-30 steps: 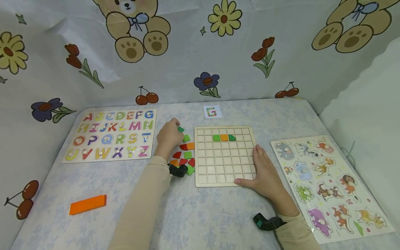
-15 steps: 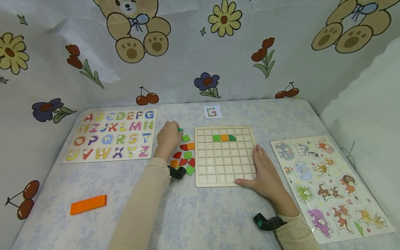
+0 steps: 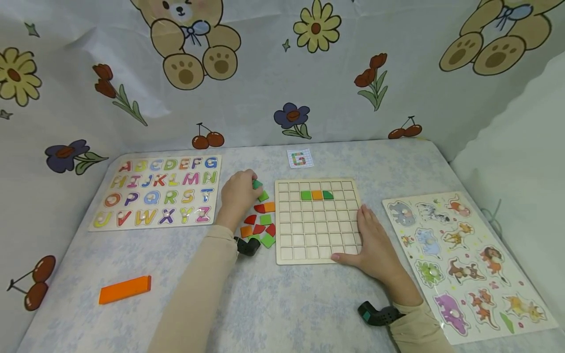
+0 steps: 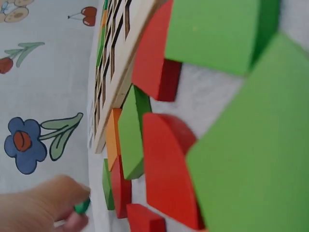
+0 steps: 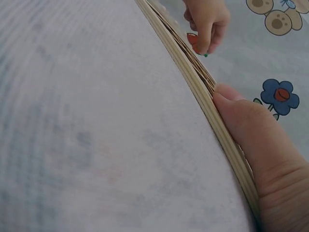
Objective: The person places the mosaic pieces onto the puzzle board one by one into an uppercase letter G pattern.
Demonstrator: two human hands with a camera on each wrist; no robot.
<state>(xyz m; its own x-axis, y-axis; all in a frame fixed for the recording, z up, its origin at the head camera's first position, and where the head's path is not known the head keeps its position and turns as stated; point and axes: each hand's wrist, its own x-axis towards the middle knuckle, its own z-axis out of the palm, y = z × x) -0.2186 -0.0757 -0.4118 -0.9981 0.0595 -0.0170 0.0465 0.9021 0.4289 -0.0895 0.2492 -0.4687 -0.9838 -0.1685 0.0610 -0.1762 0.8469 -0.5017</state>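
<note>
My left hand [image 3: 238, 196] pinches a small dark green block [image 3: 257, 184] between thumb and fingertips, at the far end of a loose pile left of the grid board [image 3: 315, 227]. In the left wrist view the fingers cover most of that block [image 4: 82, 206]. Set in one row of the wooden board are a green square [image 3: 306, 195], an orange square [image 3: 317, 195] and a dark green rounded block [image 3: 328, 195]. My right hand [image 3: 381, 250] rests against the board's near right corner, fingers straight along the right side, thumb on the near edge.
Several loose blocks, including a red one [image 3: 250, 219] and a green square [image 3: 265, 219], lie by the board. A pattern card [image 3: 300, 158] lies behind it. An alphabet board [image 3: 154, 191] and an orange bar [image 3: 125, 289] are left, an animal puzzle board [image 3: 468, 264] right.
The dark green block shows more plainly in my left fingertips than half a second ago, and that hand has shifted slightly. My right hand and the board have stayed still.
</note>
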